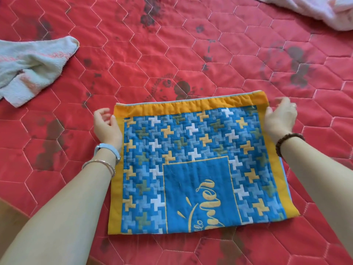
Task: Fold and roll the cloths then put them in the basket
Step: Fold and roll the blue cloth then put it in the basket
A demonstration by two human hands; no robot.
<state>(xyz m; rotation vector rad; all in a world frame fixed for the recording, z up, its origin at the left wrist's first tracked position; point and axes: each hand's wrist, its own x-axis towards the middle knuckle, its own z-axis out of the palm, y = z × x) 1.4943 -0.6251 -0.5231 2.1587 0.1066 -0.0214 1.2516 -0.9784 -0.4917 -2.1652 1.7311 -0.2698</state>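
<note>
A blue cloth (191, 150) with a yellow border and a cross pattern lies flat, folded, on the red quilted mattress (172, 54). My left hand (106, 127) sits at the cloth's far left corner, fingers loosely curled, holding nothing that I can see. My right hand (279, 121) hovers at the far right corner with relaxed fingers, slightly blurred. No basket is in view.
A crumpled white towel (32, 67) with pink stripes lies at the far left. A pale pink cloth (324, 10) is bunched at the far right corner. Dark stains mark the mattress.
</note>
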